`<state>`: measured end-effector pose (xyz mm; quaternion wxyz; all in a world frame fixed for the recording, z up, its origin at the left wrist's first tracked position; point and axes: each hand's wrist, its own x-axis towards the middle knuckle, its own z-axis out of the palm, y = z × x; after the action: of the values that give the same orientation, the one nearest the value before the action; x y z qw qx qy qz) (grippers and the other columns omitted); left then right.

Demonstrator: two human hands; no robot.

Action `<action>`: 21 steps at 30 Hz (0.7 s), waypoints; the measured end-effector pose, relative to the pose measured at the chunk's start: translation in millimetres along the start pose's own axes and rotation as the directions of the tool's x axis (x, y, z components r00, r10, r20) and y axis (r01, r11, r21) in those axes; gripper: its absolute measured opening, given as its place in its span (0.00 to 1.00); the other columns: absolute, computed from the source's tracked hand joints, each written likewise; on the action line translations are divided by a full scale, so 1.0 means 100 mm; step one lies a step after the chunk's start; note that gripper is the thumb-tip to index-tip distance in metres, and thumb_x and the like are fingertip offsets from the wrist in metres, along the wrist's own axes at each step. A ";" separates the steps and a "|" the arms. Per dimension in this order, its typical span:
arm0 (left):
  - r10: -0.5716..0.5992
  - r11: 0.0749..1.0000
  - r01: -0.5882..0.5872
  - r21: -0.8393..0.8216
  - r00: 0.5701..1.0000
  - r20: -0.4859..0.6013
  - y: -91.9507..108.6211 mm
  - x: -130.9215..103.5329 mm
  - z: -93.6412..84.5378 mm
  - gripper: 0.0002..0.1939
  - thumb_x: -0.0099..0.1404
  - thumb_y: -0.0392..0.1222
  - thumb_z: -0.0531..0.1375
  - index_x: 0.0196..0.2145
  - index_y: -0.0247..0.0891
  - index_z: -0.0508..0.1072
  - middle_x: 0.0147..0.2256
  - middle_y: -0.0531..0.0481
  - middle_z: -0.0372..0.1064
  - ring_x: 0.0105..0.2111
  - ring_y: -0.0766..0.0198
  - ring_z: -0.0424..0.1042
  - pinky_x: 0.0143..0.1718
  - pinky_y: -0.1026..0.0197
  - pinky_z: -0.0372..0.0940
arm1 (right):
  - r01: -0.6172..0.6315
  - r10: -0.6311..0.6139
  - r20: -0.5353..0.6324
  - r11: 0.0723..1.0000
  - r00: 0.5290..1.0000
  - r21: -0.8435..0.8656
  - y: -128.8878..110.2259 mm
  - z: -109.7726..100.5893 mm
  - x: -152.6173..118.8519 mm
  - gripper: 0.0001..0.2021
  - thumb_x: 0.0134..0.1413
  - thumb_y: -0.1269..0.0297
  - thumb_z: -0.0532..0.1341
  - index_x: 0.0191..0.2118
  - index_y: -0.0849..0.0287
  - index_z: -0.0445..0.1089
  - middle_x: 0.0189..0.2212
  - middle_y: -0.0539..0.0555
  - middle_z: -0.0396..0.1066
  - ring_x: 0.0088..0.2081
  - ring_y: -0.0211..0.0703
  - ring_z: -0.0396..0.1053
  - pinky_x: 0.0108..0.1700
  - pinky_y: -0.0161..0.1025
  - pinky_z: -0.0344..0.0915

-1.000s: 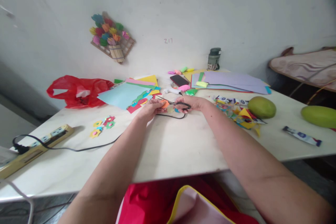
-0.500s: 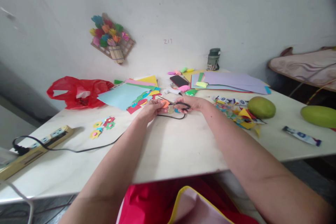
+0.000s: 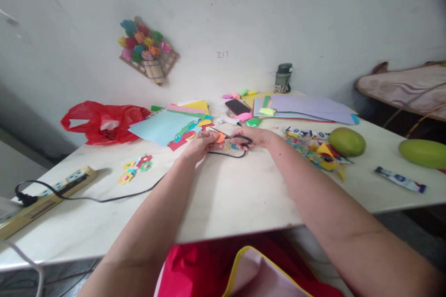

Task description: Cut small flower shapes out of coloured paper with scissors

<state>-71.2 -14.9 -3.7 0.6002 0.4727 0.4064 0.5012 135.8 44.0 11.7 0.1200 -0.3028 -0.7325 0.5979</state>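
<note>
Between the fingers of my left hand (image 3: 204,144) is a small piece of orange paper (image 3: 220,137). My right hand (image 3: 256,138) is closed round the black handles of a pair of scissors (image 3: 244,140), whose blades point left at the orange paper. Whether the blades touch the paper is too small to tell. Behind my left hand lie coloured paper strips and cut shapes (image 3: 184,133). A white glue gun (image 3: 228,121) rests just beyond both hands. Farther left on the table sit several small paper flowers (image 3: 137,168).
A black cable (image 3: 114,198) runs from the power strip (image 3: 69,190) toward my hands. A red plastic bag (image 3: 104,123) stands at the left. To the right are paper scraps (image 3: 317,152), two green fruits (image 3: 347,142), a tube (image 3: 400,180), and stacked coloured sheets (image 3: 310,106) with a phone (image 3: 237,106) nearby.
Both hands stay in nearly the same place, with the orange paper and scissors still held. The orange paper looks slightly turned; the camera view has shifted only a little.
</note>
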 end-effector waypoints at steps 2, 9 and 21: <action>0.004 1.000 -0.004 -0.007 1.000 -0.002 -0.01 0.01 -0.01 0.10 0.51 0.38 0.66 0.26 0.34 0.68 0.23 0.49 0.73 0.23 0.64 0.74 0.32 0.61 0.70 | -0.003 0.003 -0.003 1.000 1.000 0.000 0.00 0.01 0.00 0.12 0.49 0.59 0.62 0.26 0.62 0.63 0.14 0.48 0.63 0.14 0.28 0.57 0.13 0.26 0.44; 0.022 1.000 -0.022 -0.003 1.000 -0.020 -0.03 0.02 -0.01 0.10 0.51 0.39 0.66 0.27 0.34 0.68 0.23 0.50 0.72 0.24 0.64 0.74 0.33 0.61 0.70 | 0.003 -0.003 -0.030 1.000 1.000 0.016 -0.01 0.02 -0.01 0.11 0.49 0.59 0.63 0.26 0.62 0.64 0.15 0.48 0.64 0.14 0.28 0.58 0.13 0.26 0.45; 0.025 0.999 -0.027 -0.031 0.999 -0.038 -0.05 0.03 0.02 0.11 0.51 0.39 0.67 0.26 0.34 0.68 0.23 0.49 0.72 0.25 0.63 0.75 0.33 0.62 0.70 | 0.004 -0.005 -0.055 1.000 0.998 -0.009 -0.04 0.05 0.00 0.13 0.50 0.57 0.62 0.26 0.62 0.63 0.13 0.48 0.63 0.14 0.29 0.57 0.13 0.26 0.43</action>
<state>-67.3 -12.1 -7.8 0.5932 0.4591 0.4035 0.5240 131.5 39.8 14.4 0.1400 -0.3180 -0.7323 0.5856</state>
